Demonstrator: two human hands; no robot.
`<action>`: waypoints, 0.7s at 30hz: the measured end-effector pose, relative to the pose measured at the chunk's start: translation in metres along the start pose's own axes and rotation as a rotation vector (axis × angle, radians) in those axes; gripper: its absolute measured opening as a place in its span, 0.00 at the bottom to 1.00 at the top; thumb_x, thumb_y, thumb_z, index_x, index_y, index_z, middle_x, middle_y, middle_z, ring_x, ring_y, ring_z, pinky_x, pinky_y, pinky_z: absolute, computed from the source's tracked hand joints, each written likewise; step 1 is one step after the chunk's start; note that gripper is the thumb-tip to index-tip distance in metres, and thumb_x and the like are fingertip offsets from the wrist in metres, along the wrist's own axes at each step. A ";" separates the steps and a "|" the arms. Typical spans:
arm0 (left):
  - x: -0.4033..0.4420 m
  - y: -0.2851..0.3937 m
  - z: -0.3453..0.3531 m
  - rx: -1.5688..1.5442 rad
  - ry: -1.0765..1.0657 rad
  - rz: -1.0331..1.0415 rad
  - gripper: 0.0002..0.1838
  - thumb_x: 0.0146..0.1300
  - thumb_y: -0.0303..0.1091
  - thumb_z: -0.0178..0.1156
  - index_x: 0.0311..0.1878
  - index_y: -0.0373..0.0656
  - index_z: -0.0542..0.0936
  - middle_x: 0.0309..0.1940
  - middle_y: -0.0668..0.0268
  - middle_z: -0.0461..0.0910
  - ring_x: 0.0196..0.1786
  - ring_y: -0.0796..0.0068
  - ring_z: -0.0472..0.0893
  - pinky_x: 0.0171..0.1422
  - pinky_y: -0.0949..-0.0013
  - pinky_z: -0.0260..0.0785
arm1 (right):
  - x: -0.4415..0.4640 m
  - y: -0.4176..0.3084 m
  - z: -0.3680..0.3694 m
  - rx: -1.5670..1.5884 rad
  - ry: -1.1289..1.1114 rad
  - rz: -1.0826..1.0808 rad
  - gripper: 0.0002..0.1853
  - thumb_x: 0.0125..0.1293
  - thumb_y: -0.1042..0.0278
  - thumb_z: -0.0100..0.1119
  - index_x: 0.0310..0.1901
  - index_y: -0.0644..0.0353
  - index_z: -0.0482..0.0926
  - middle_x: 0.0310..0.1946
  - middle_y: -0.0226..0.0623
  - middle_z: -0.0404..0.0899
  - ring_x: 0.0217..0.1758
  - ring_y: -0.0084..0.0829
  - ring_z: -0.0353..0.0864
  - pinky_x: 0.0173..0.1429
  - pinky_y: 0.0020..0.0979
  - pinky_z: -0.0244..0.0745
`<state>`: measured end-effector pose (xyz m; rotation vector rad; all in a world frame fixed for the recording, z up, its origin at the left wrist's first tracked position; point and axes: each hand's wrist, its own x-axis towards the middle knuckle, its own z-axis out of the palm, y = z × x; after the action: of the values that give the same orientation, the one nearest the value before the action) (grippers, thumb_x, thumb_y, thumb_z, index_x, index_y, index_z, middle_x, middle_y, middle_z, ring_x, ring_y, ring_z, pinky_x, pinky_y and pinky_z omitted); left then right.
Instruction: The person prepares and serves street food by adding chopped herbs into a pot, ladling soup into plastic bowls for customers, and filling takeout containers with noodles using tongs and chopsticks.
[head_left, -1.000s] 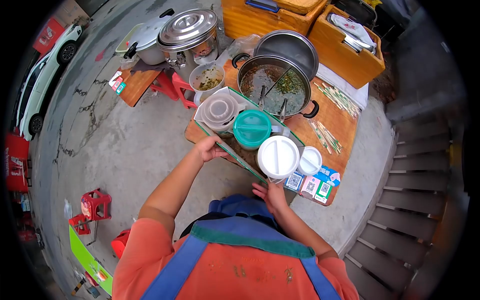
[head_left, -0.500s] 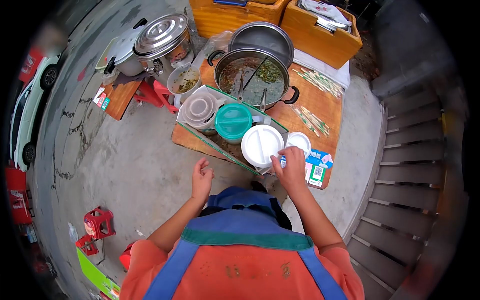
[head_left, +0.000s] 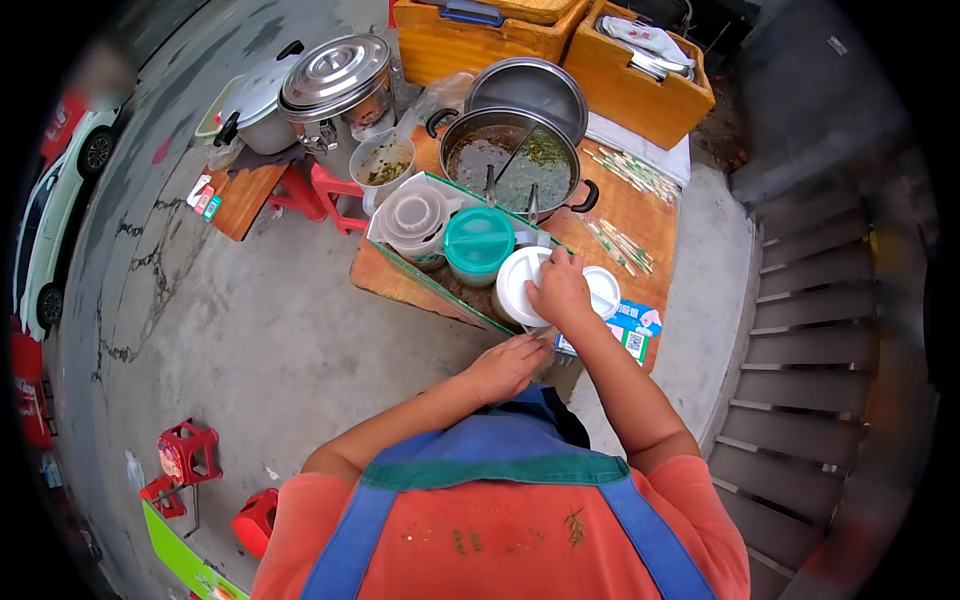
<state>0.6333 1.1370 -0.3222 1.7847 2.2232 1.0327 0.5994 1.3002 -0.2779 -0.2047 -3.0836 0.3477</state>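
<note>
My right hand (head_left: 558,290) is on the round white lid (head_left: 520,285) of a tub, its fingers closed at the raised bar across the middle. The lid sits level on its tub. My left hand (head_left: 507,368) lies just below, fingers stretched toward the front corner of the green-edged box (head_left: 440,282); its fingertips are close to a bit of clear plastic, and contact is unclear. In that box, left of the white tub, stand a teal-lidded tub (head_left: 478,243) and a tub with a translucent lid (head_left: 414,218). A smaller white lid (head_left: 602,291) shows right of my right hand.
Behind the box a divided pot (head_left: 512,165) of broth holds two utensils. Bundles of sticks (head_left: 632,175) lie to its right, QR cards (head_left: 636,325) at the table's front right. Left stand a steel pot (head_left: 337,85), a bowl of greens (head_left: 386,163) and red stools (head_left: 189,452).
My right hand has moved from beside the white lid onto its middle. My left hand has come right and forward, from open air to the box's front edge. The view has shifted slightly.
</note>
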 end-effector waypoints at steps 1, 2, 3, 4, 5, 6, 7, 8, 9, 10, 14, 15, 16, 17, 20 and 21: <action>-0.001 0.001 0.000 -0.037 -0.005 -0.043 0.23 0.48 0.26 0.58 0.51 0.37 0.73 0.53 0.59 0.71 0.55 0.60 0.71 0.61 0.63 0.63 | -0.002 0.000 0.000 -0.001 0.001 0.011 0.17 0.50 0.61 0.62 0.35 0.69 0.80 0.46 0.45 0.69 0.49 0.48 0.68 0.49 0.41 0.73; 0.001 0.003 -0.006 -0.038 -0.010 -0.034 0.23 0.48 0.26 0.58 0.51 0.37 0.73 0.53 0.59 0.71 0.55 0.60 0.71 0.61 0.63 0.63 | -0.002 0.000 -0.002 0.010 -0.006 0.015 0.17 0.50 0.61 0.62 0.35 0.69 0.80 0.45 0.45 0.70 0.50 0.48 0.67 0.50 0.41 0.72; 0.005 0.006 -0.016 -0.071 0.046 -0.073 0.23 0.48 0.26 0.58 0.51 0.37 0.73 0.52 0.59 0.71 0.55 0.60 0.71 0.61 0.63 0.64 | -0.001 -0.001 -0.002 0.022 -0.010 0.018 0.17 0.50 0.61 0.62 0.35 0.69 0.80 0.45 0.45 0.70 0.50 0.47 0.67 0.52 0.41 0.71; 0.007 0.006 -0.023 -0.106 0.101 -0.113 0.22 0.47 0.25 0.58 0.50 0.37 0.73 0.52 0.58 0.72 0.55 0.60 0.71 0.61 0.64 0.64 | -0.001 -0.001 -0.001 0.016 -0.005 0.018 0.17 0.50 0.61 0.61 0.34 0.69 0.81 0.45 0.45 0.70 0.50 0.46 0.67 0.54 0.40 0.68; 0.007 0.003 -0.024 -0.108 0.093 -0.105 0.22 0.47 0.25 0.58 0.50 0.37 0.73 0.52 0.58 0.72 0.55 0.60 0.71 0.61 0.64 0.64 | -0.001 -0.002 -0.001 0.018 -0.002 0.030 0.17 0.50 0.61 0.61 0.34 0.69 0.81 0.45 0.45 0.70 0.50 0.46 0.67 0.54 0.40 0.68; 0.005 0.000 -0.024 -0.076 0.074 -0.081 0.21 0.48 0.26 0.57 0.49 0.36 0.74 0.49 0.58 0.72 0.53 0.60 0.71 0.60 0.63 0.64 | -0.002 -0.003 0.000 0.009 0.000 0.024 0.17 0.50 0.61 0.61 0.34 0.68 0.81 0.45 0.45 0.70 0.50 0.46 0.67 0.54 0.40 0.67; 0.006 -0.005 -0.024 -0.040 0.055 -0.051 0.19 0.49 0.26 0.56 0.48 0.34 0.74 0.46 0.57 0.73 0.52 0.59 0.71 0.60 0.63 0.64 | -0.001 -0.004 -0.001 -0.001 0.009 0.019 0.17 0.50 0.61 0.61 0.34 0.68 0.81 0.45 0.45 0.70 0.50 0.45 0.67 0.54 0.40 0.67; 0.006 -0.007 -0.021 0.014 0.056 0.009 0.20 0.49 0.25 0.55 0.48 0.33 0.74 0.48 0.57 0.72 0.54 0.59 0.70 0.61 0.63 0.63 | -0.001 -0.004 0.000 -0.034 0.022 -0.001 0.16 0.50 0.61 0.60 0.34 0.68 0.81 0.45 0.44 0.70 0.49 0.45 0.68 0.54 0.40 0.66; 0.004 -0.007 -0.017 0.013 0.048 0.020 0.20 0.49 0.25 0.55 0.48 0.33 0.74 0.48 0.57 0.72 0.54 0.59 0.70 0.61 0.63 0.63 | -0.001 -0.004 0.000 -0.032 0.029 0.011 0.16 0.50 0.61 0.60 0.34 0.68 0.81 0.45 0.44 0.70 0.49 0.45 0.68 0.54 0.40 0.66; 0.002 -0.007 -0.013 0.055 0.067 0.023 0.22 0.48 0.25 0.55 0.50 0.33 0.74 0.50 0.57 0.72 0.55 0.59 0.70 0.62 0.63 0.63 | -0.001 -0.005 0.000 -0.054 0.026 0.011 0.16 0.50 0.60 0.60 0.33 0.67 0.81 0.45 0.44 0.70 0.49 0.45 0.68 0.54 0.41 0.66; 0.000 -0.005 -0.015 0.132 0.082 0.040 0.25 0.45 0.24 0.56 0.51 0.31 0.73 0.52 0.56 0.71 0.56 0.57 0.69 0.63 0.63 0.62 | 0.001 -0.004 -0.011 -0.029 -0.004 0.018 0.18 0.49 0.60 0.62 0.36 0.65 0.80 0.45 0.43 0.70 0.49 0.44 0.68 0.53 0.41 0.67; -0.001 -0.007 -0.015 0.132 0.081 0.048 0.25 0.45 0.24 0.56 0.51 0.31 0.73 0.52 0.56 0.71 0.56 0.57 0.69 0.63 0.63 0.62 | 0.003 -0.004 -0.013 -0.031 0.001 0.024 0.18 0.49 0.60 0.62 0.36 0.65 0.80 0.45 0.43 0.70 0.49 0.44 0.68 0.53 0.41 0.67; -0.002 -0.008 -0.015 0.133 0.076 0.054 0.25 0.44 0.24 0.56 0.51 0.32 0.73 0.52 0.56 0.71 0.57 0.57 0.69 0.63 0.62 0.62 | 0.005 -0.005 -0.015 -0.008 0.033 0.037 0.20 0.47 0.60 0.64 0.39 0.65 0.78 0.45 0.43 0.70 0.49 0.44 0.68 0.52 0.41 0.68; -0.003 -0.009 -0.015 0.134 0.072 0.058 0.25 0.44 0.24 0.56 0.51 0.32 0.73 0.52 0.56 0.71 0.57 0.57 0.69 0.64 0.62 0.62 | 0.007 -0.006 -0.016 0.014 0.063 0.049 0.23 0.46 0.59 0.65 0.42 0.65 0.76 0.44 0.42 0.70 0.49 0.44 0.69 0.51 0.42 0.69; -0.005 -0.010 -0.013 0.144 0.071 0.074 0.26 0.44 0.24 0.56 0.52 0.32 0.73 0.53 0.55 0.71 0.58 0.57 0.69 0.65 0.61 0.61 | 0.022 -0.004 -0.018 -0.015 -0.116 0.016 0.28 0.44 0.59 0.68 0.46 0.64 0.71 0.44 0.44 0.70 0.49 0.45 0.70 0.50 0.42 0.70; -0.005 -0.012 -0.013 0.146 0.071 0.078 0.26 0.44 0.24 0.56 0.52 0.32 0.73 0.53 0.55 0.71 0.58 0.57 0.69 0.65 0.61 0.61 | 0.029 -0.002 -0.019 -0.015 -0.113 0.018 0.28 0.44 0.59 0.68 0.46 0.64 0.71 0.44 0.44 0.70 0.49 0.45 0.70 0.50 0.42 0.70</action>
<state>0.6188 1.1260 -0.3205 1.9373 2.3434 0.9863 0.5709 1.3060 -0.2587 -0.2211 -3.1980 0.3482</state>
